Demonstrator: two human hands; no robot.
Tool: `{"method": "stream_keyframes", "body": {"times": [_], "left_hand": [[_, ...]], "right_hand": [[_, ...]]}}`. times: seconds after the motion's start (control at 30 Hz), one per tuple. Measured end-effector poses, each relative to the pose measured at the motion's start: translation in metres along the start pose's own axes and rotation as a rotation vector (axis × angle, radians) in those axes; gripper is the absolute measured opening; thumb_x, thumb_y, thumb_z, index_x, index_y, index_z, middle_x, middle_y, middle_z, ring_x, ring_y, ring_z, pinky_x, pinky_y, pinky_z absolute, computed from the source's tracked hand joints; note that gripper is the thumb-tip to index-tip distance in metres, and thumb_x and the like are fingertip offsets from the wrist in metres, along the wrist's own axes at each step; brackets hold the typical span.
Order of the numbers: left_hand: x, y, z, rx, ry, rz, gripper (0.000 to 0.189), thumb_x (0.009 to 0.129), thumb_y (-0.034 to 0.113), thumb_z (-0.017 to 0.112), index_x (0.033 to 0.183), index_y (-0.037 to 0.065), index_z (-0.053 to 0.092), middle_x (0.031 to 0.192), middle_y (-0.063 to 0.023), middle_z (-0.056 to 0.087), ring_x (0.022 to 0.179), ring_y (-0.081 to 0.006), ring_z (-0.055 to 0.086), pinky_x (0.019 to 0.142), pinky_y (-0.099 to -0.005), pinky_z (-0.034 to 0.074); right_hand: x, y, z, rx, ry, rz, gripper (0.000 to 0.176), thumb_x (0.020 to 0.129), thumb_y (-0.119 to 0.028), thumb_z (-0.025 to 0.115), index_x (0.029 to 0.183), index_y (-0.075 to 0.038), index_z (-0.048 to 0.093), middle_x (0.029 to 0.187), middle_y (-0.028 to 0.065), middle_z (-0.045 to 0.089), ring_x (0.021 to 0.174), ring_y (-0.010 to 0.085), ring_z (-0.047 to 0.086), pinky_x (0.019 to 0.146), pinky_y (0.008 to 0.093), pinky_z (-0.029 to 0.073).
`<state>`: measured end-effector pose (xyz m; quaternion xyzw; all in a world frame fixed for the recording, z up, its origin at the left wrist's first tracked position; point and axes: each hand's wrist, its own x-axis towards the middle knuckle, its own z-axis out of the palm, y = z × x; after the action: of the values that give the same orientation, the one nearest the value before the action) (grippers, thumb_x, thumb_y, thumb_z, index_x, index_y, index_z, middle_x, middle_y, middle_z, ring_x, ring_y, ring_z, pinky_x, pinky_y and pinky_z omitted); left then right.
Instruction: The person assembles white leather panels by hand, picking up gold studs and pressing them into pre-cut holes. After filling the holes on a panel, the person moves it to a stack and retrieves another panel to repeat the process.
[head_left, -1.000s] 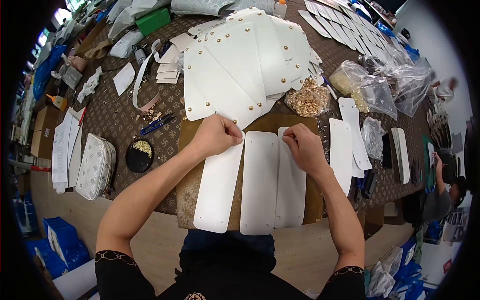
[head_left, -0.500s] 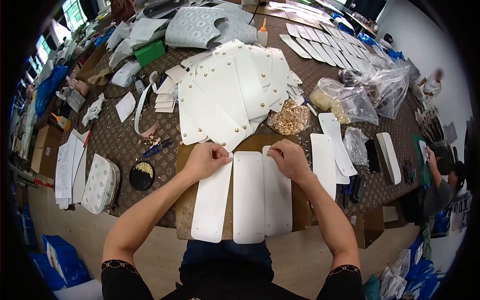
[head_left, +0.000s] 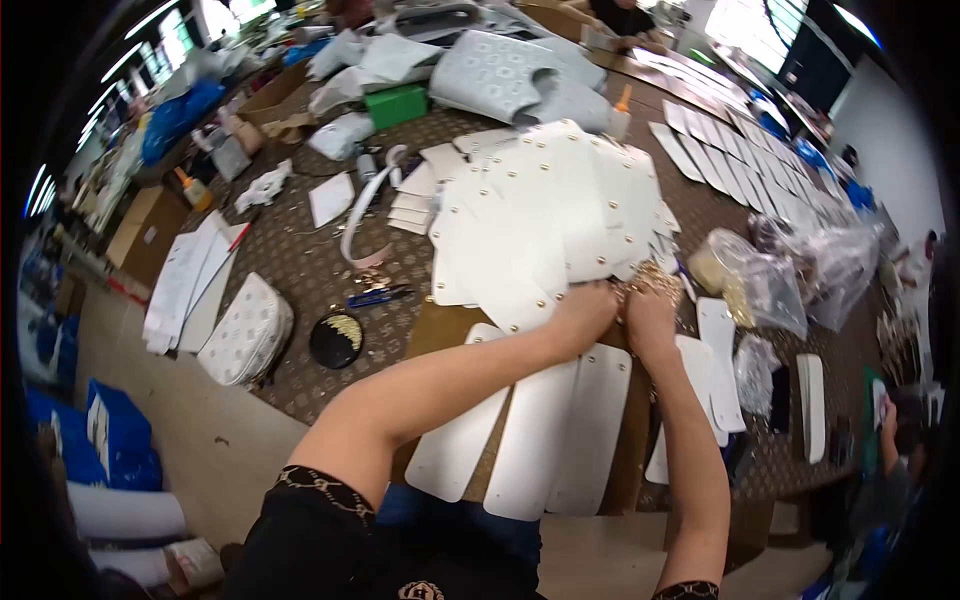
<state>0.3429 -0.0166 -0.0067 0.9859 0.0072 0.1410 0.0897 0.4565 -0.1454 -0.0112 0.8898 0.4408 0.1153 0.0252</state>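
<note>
My left hand is closed, its fingertips hidden at the near edge of a clear bag of small gold-coloured studs. Right beside it, my right hand reaches onto the studs with its fingers curled; whatever it pinches is hidden. Below my forearms three long white strips with rounded corners lie on a brown board: a left strip, a middle strip and a right strip. Beyond them rises a pile of white pieces with gold studs along the edges.
Clear plastic bags and more white strips lie to the right. On the left are a black round dish of small gold pieces, a blue tool and a white patterned pouch. A glue bottle stands at the back.
My view has turned, so the table appears farther right. Both hands have left the tops of the white strips and come together at the bag of gold studs.
</note>
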Motion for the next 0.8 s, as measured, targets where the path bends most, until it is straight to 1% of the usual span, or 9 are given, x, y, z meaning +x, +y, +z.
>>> {"method": "stream_keyframes", "body": {"times": [0.07, 0.13, 0.2, 0.4, 0.57, 0.6, 0.7, 0.77, 0.8], "left_hand": [[-0.002, -0.003, 0.002, -0.057, 0.027, -0.02, 0.019, 0.084, -0.001, 0.063, 0.102, -0.002, 0.069, 0.105, -0.0194, 0.069, 0.097, -0.0332, 0.07, 0.081, -0.0402, 0.06], [-0.001, -0.001, 0.007, -0.04, 0.072, -0.026, 0.015, 0.084, 0.003, 0.063, 0.097, -0.001, 0.071, 0.103, -0.0185, 0.071, 0.095, -0.0311, 0.071, 0.079, -0.0388, 0.06], [0.002, 0.001, 0.018, 0.033, 0.123, -0.029, 0.013, 0.085, 0.007, 0.063, 0.09, 0.0, 0.073, 0.097, -0.0168, 0.073, 0.095, -0.0289, 0.071, 0.077, -0.0382, 0.059], [0.021, 0.01, 0.047, 0.065, 0.056, -0.089, 0.018, 0.086, 0.017, 0.065, 0.087, 0.007, 0.08, 0.096, -0.0111, 0.077, 0.094, -0.0277, 0.072, 0.076, -0.0411, 0.057], [0.027, 0.014, 0.049, 0.189, -0.014, -0.109, 0.022, 0.088, 0.019, 0.066, 0.097, 0.006, 0.081, 0.103, -0.0129, 0.076, 0.103, -0.0305, 0.07, 0.083, -0.0412, 0.056], [0.024, 0.015, 0.042, 0.146, 0.0, -0.107, 0.022, 0.087, 0.019, 0.066, 0.097, 0.005, 0.081, 0.103, -0.0132, 0.076, 0.103, -0.0303, 0.07, 0.083, -0.0412, 0.056], [0.008, 0.015, 0.017, 0.058, 0.108, -0.124, 0.021, 0.086, 0.016, 0.066, 0.094, 0.002, 0.079, 0.102, -0.0152, 0.076, 0.101, -0.0333, 0.07, 0.084, -0.0437, 0.057], [-0.008, 0.011, -0.001, -0.363, 0.147, -0.111, 0.022, 0.086, 0.013, 0.062, 0.093, -0.003, 0.075, 0.1, -0.0198, 0.072, 0.101, -0.0357, 0.065, 0.086, -0.0424, 0.053], [-0.013, 0.015, -0.007, -0.357, 0.15, -0.113, 0.022, 0.086, 0.013, 0.062, 0.093, -0.003, 0.075, 0.1, -0.0198, 0.072, 0.101, -0.0357, 0.065, 0.086, -0.0424, 0.053]], "right_hand": [[-0.007, -0.004, -0.014, 0.056, 0.042, -0.061, 0.014, 0.086, -0.008, 0.064, 0.088, 0.0, 0.076, 0.101, 0.0221, 0.073, 0.101, 0.0374, 0.068, 0.092, 0.0445, 0.054], [0.002, -0.02, -0.025, 0.716, 0.04, 0.46, 0.015, 0.086, -0.005, 0.062, 0.093, 0.002, 0.073, 0.102, 0.026, 0.07, 0.1, 0.0427, 0.066, 0.09, 0.0488, 0.053], [-0.005, 0.0, 0.001, 0.343, 0.05, 0.031, 0.016, 0.087, -0.002, 0.059, 0.096, 0.003, 0.071, 0.103, 0.0287, 0.068, 0.099, 0.0448, 0.064, 0.086, 0.0517, 0.051], [-0.001, 0.014, 0.012, 0.555, 0.11, -0.056, 0.017, 0.087, -0.002, 0.057, 0.089, 0.006, 0.072, 0.077, 0.0251, 0.068, 0.074, 0.0428, 0.066, 0.07, 0.049, 0.05], [0.004, 0.037, 0.011, 0.628, 0.052, -0.104, 0.015, 0.088, 0.001, 0.062, 0.094, 0.007, 0.074, 0.067, 0.0129, 0.063, 0.057, 0.0189, 0.057, 0.055, 0.036, 0.045], [0.007, 0.036, 0.003, 0.627, 0.052, -0.118, 0.015, 0.088, 0.001, 0.062, 0.094, 0.007, 0.074, 0.067, 0.0129, 0.063, 0.057, 0.0189, 0.057, 0.055, 0.036, 0.045], [0.011, 0.046, -0.019, 0.932, -0.206, 0.09, 0.013, 0.094, -0.004, 0.065, 0.096, 0.006, 0.074, 0.07, 0.0009, 0.063, 0.059, 0.0096, 0.055, 0.054, 0.0276, 0.043], [0.017, 0.067, -0.016, 1.099, -0.261, 0.163, 0.012, 0.094, -0.005, 0.066, 0.096, 0.005, 0.073, 0.072, 0.0007, 0.064, 0.059, 0.0092, 0.055, 0.054, 0.0268, 0.043], [0.019, 0.07, -0.019, 1.267, -0.317, 0.245, 0.012, 0.095, -0.006, 0.068, 0.096, 0.004, 0.073, 0.073, 0.0004, 0.064, 0.06, 0.0088, 0.055, 0.054, 0.0259, 0.044]]}}
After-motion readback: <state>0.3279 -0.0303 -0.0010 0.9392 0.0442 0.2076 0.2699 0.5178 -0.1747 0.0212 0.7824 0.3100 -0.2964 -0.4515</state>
